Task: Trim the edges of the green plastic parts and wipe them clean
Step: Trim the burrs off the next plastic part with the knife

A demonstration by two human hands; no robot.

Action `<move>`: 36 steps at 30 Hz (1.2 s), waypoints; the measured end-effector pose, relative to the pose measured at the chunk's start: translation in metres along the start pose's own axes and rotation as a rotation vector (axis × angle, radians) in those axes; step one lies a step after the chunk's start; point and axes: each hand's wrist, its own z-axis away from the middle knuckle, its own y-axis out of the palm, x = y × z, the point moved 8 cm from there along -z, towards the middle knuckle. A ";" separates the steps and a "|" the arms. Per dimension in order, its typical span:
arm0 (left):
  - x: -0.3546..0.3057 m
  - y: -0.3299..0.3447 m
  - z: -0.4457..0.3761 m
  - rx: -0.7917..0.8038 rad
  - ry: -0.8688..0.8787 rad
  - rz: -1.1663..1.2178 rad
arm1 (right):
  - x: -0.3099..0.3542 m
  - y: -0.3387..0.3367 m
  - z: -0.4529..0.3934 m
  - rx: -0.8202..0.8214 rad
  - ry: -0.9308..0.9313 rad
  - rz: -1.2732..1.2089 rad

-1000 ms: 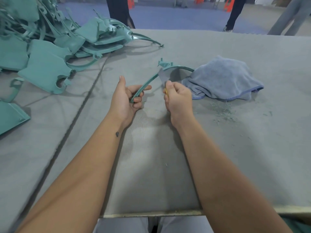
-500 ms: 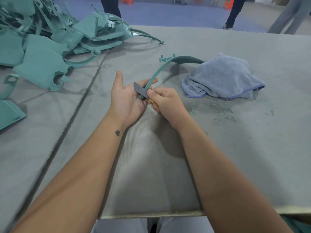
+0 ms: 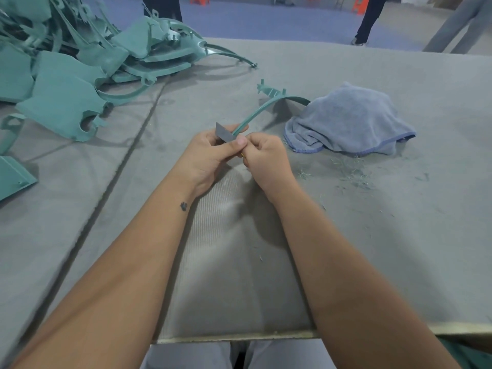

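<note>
Mid-frame, the left hand (image 3: 210,153) has its grip curled round the near end of the curved green strip (image 3: 255,113), while the right hand (image 3: 266,158) grips a grey blade (image 3: 225,133) against it. The strip arcs up to the blue towel (image 3: 351,121) at centre right. Green shavings (image 3: 354,171) lie below the towel. A pile of green parts (image 3: 80,65) fills the upper left of the grey surface (image 3: 399,235); people's legs stand beyond on blue floor (image 3: 266,20)
</note>
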 end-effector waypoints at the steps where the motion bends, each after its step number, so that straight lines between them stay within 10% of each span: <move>1: 0.000 -0.001 -0.001 -0.014 0.002 0.004 | 0.000 0.000 0.000 -0.006 -0.006 0.009; 15: 0.000 -0.008 -0.002 -0.124 0.049 0.006 | -0.001 -0.004 -0.002 -0.055 -0.052 0.037; 22: -0.011 -0.030 0.006 -0.397 0.066 -0.369 | -0.015 -0.030 -0.007 -0.277 0.122 -0.227; 29: -0.027 -0.014 0.011 -0.174 0.220 -0.917 | -0.011 -0.017 -0.006 -0.098 0.122 -0.366; 36: -0.035 -0.011 0.009 -0.219 0.233 -0.985 | -0.002 -0.001 0.002 0.113 0.077 -0.235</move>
